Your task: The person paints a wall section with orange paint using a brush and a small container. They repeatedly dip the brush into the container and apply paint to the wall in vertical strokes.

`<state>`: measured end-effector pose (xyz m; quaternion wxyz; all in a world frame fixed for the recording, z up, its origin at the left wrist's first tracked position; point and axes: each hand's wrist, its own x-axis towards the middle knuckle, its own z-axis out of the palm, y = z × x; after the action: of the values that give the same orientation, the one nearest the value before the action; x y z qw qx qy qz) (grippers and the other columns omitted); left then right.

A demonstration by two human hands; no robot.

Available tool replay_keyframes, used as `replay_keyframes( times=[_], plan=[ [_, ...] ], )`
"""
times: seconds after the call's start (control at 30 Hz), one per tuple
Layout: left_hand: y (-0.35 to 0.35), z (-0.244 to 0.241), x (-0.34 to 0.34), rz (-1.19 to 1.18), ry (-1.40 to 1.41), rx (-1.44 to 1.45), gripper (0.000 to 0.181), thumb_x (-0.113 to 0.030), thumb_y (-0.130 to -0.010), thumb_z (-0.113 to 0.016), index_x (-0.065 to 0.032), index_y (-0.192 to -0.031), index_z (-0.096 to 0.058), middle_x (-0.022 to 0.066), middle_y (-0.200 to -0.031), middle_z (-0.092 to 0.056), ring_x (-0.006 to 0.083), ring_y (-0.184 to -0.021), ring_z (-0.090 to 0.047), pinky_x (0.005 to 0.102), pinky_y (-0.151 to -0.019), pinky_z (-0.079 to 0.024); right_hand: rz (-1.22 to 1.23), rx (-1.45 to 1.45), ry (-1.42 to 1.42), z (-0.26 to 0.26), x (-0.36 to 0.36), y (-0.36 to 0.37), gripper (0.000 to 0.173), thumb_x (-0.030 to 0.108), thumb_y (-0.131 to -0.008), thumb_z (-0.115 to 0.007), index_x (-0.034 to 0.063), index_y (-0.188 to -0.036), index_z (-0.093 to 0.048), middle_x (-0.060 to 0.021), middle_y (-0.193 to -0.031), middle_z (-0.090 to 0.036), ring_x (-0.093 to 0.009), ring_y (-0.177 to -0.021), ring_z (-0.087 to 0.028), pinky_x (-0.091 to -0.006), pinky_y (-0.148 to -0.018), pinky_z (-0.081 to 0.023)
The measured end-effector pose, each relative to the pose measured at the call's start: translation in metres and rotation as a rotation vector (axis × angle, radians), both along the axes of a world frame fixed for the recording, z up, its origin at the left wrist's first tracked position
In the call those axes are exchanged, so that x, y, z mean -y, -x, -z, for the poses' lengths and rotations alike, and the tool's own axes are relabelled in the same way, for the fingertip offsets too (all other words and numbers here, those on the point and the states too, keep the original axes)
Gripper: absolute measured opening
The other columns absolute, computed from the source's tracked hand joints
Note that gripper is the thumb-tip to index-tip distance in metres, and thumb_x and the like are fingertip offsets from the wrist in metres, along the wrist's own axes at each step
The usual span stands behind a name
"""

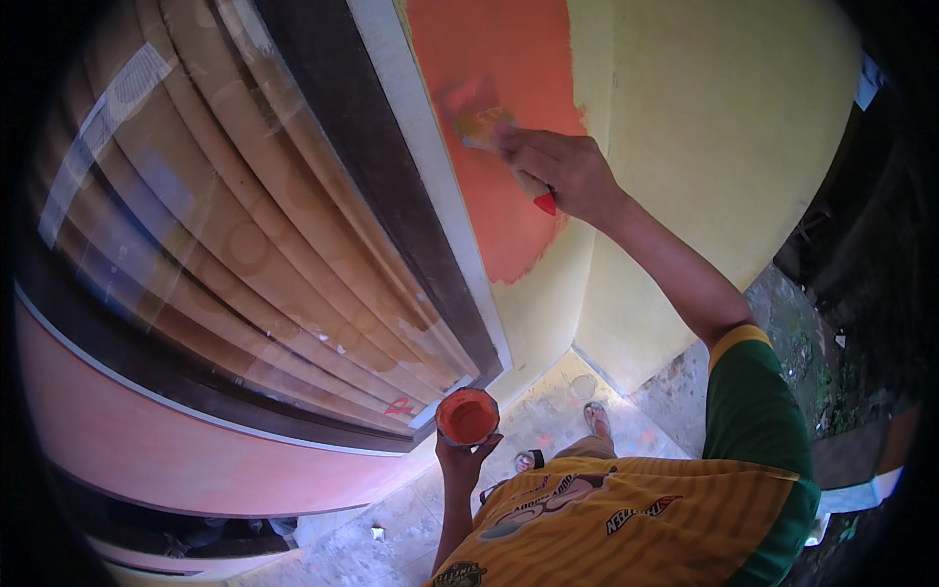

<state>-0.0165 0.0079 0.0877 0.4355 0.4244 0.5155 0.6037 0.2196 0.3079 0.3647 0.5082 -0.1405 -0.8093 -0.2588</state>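
My right hand [561,170] grips a flat paintbrush [480,126] whose handle ends in a red tip below my palm. Its bristles, somewhat blurred, lie against a patch of orange paint [513,66] on the yellow wall [532,319]. The patch has ragged right and lower edges. Low in front of my body, my left hand [466,455] holds a small cup of orange-red paint [467,417] upright, with fingers around its sides. Paint coats the inside of the cup.
A glass window [242,220] in a dark frame [367,139] with a whitish edge strip [440,176] borders the orange patch. Pink wall [220,469] runs beneath it. Another yellow wall [704,110] meets at a corner on the right. Paint spots mark the tiled floor [411,528].
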Motion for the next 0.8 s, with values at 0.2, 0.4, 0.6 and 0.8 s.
replay_keyframes(
  times=[0.2, 0.4, 0.6, 0.8],
  plan=[
    [-0.003, 0.001, 0.002, 0.013, -0.006, 0.027, 0.085, 0.004, -0.073, -0.093, -0.0001, -0.144, -0.047, 0.0121, -0.136, -0.063, 0.0215, -0.12, -0.066, 0.037, -0.1, -0.058, -0.002, 0.082, 0.039, 0.015, 0.024, -0.015, 0.02, 0.002, -0.083, -0.077, 0.0078, -0.1, -0.068, -0.0077, -0.116, -0.076, -0.025, -0.095, -0.077, -0.0341, -0.067, -0.064],
    [0.003, 0.007, 0.001, -0.006, 0.0, -0.096, 0.084, 0.003, -0.073, -0.093, 0.0002, -0.143, -0.048, 0.012, -0.136, -0.063, 0.0217, -0.122, -0.065, 0.0373, -0.102, -0.057, 0.01, -0.166, -0.197, -0.037, 0.016, -0.022, 0.022, 0.001, -0.081, -0.082, 0.0064, -0.098, -0.07, -0.0125, -0.108, -0.078, -0.025, -0.088, -0.078, -0.0306, -0.067, -0.064],
    [0.006, 0.002, 0.003, -0.01, 0.008, -0.039, 0.084, 0.004, -0.072, -0.093, -0.0001, -0.143, -0.048, 0.0118, -0.137, -0.063, 0.0218, -0.123, -0.064, 0.0377, -0.103, -0.056, -0.033, -0.103, -0.099, -0.024, -0.018, -0.002, 0.019, 0.002, -0.082, -0.078, 0.0071, -0.098, -0.069, -0.0119, -0.115, -0.076, -0.027, -0.101, -0.077, -0.0339, -0.073, -0.065],
    [0.008, 0.007, 0.005, -0.019, 0.039, -0.019, 0.086, 0.003, -0.072, -0.094, 0.0, -0.144, -0.047, 0.012, -0.136, -0.063, 0.0214, -0.122, -0.065, 0.0373, -0.103, -0.056, -0.017, -0.022, 0.101, 0.069, -0.001, 0.0, 0.017, 0.005, -0.084, -0.075, 0.0071, -0.1, -0.07, -0.0114, -0.119, -0.075, -0.026, -0.105, -0.076, -0.0371, -0.08, -0.066]
  ],
)
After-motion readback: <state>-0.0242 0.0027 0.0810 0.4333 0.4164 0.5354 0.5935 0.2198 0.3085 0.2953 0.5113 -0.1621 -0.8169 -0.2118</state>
